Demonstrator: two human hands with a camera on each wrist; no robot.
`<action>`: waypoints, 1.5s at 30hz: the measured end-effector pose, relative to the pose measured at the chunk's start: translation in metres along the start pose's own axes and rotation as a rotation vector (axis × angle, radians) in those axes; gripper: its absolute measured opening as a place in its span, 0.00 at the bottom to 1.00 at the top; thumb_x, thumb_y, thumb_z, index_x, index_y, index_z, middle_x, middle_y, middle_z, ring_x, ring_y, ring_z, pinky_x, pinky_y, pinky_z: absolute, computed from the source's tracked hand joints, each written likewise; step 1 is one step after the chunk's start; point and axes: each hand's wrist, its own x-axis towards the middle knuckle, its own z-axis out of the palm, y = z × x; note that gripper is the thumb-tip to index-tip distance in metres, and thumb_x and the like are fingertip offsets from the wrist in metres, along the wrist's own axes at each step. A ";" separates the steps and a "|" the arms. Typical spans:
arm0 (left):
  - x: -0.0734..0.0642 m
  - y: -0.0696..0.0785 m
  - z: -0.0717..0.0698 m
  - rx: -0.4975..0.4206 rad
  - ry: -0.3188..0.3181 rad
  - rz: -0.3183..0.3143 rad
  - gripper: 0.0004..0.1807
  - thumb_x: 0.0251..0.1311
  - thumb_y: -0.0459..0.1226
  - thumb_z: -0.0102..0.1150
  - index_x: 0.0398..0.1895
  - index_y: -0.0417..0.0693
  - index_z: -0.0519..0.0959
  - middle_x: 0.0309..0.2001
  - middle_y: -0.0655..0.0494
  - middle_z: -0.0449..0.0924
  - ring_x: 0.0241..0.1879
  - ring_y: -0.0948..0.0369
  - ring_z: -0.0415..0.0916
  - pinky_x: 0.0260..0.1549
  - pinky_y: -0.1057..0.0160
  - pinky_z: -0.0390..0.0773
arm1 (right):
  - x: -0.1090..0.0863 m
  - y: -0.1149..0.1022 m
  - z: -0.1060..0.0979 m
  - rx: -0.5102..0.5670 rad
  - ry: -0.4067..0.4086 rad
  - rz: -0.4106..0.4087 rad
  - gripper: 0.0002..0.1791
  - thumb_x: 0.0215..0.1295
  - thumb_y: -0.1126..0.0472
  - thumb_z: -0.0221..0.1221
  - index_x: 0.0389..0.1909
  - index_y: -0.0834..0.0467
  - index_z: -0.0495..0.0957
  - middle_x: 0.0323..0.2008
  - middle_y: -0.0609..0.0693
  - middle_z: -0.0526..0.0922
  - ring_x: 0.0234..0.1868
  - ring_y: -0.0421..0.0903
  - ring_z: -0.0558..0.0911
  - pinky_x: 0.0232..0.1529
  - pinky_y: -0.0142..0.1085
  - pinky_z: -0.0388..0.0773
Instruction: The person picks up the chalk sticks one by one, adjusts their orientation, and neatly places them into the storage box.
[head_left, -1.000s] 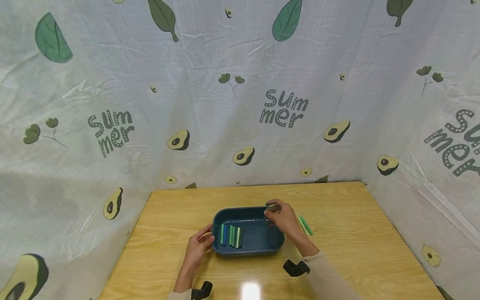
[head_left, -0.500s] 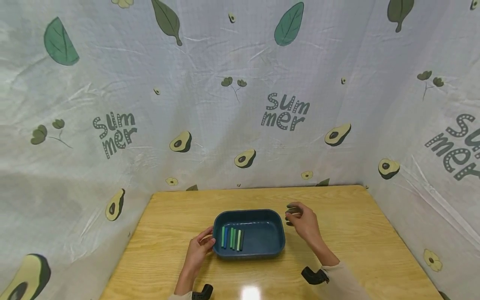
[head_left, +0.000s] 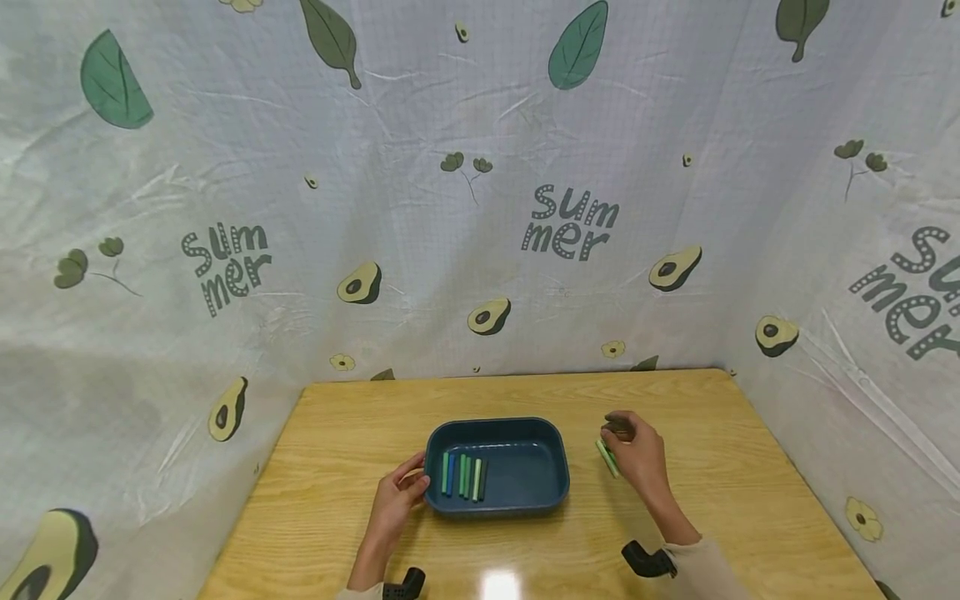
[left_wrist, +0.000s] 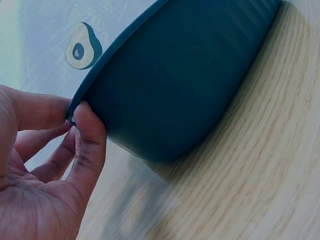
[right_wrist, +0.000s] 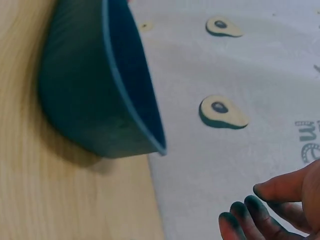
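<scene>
A dark teal plastic tub stands on the wooden table. Inside, toward its left end, several chalk sticks in greens and blue lie side by side. My left hand pinches the tub's left rim between thumb and fingers, as the left wrist view confirms at the rim. My right hand hovers to the right of the tub, its fingertips over a light green chalk stick; a second green stick beside it is mostly hidden. In the right wrist view, the loosely bent fingers have green-stained tips and a gap before the thumb.
The wooden table runs back to a white cloth printed with avocados and leaves, which also hangs on both sides. Black camera mounts sit on the wrists. A bright reflection lies near the front edge.
My right hand has moved from above the tub's right end, out past the rim, to the loose chalk sticks at right. The left hand and the tub have stayed in place.
</scene>
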 end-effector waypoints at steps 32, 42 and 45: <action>-0.002 -0.001 0.000 0.009 -0.002 -0.006 0.26 0.67 0.29 0.55 0.69 0.38 0.68 0.61 0.37 0.69 0.48 0.62 0.77 0.38 0.68 0.79 | -0.013 0.062 0.025 0.074 0.271 0.235 0.18 0.63 0.62 0.64 0.54 0.63 0.78 0.46 0.63 0.86 0.46 0.58 0.85 0.41 0.38 0.80; -0.001 -0.001 0.000 0.002 -0.003 -0.004 0.26 0.67 0.29 0.55 0.69 0.39 0.68 0.61 0.37 0.69 0.50 0.60 0.77 0.38 0.68 0.80 | -0.015 0.073 0.042 0.075 0.341 0.293 0.18 0.61 0.62 0.65 0.52 0.62 0.80 0.44 0.61 0.87 0.44 0.58 0.86 0.38 0.38 0.79; 0.000 -0.001 0.000 0.002 -0.001 -0.007 0.26 0.67 0.29 0.56 0.69 0.38 0.68 0.61 0.37 0.69 0.49 0.60 0.77 0.38 0.68 0.80 | -0.014 0.075 0.045 0.071 0.347 0.310 0.18 0.61 0.62 0.64 0.52 0.62 0.79 0.44 0.62 0.87 0.44 0.59 0.86 0.39 0.42 0.79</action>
